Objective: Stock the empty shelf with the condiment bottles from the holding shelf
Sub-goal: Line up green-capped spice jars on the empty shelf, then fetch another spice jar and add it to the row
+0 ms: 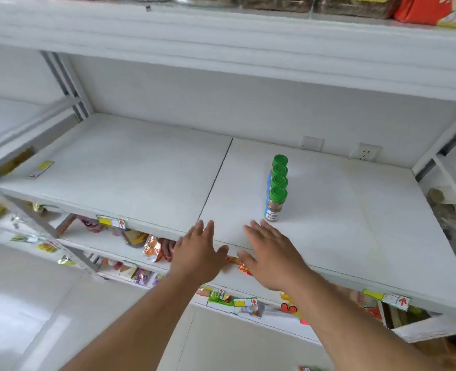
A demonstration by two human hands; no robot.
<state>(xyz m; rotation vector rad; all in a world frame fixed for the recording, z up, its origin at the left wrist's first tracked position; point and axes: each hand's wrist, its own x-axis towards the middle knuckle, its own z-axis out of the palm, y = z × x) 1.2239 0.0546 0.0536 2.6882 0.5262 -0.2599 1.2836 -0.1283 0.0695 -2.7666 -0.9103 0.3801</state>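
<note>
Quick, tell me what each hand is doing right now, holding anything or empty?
Left hand: open, fingers spread, holding nothing, over the white shelf's front edge.
Right hand: open, fingers spread, holding nothing, just short of the green-capped spice bottles.

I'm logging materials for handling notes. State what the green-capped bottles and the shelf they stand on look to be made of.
Green-capped bottles: bodies look like clear glass or hard plastic, since brown powder shows through; the glossy green caps with ribbed sides look like moulded plastic; the blue-and-white labels are probably paper or film. Shelf: a smooth, matte white board, likely painted metal or laminate; which one the image cannot settle.
</note>
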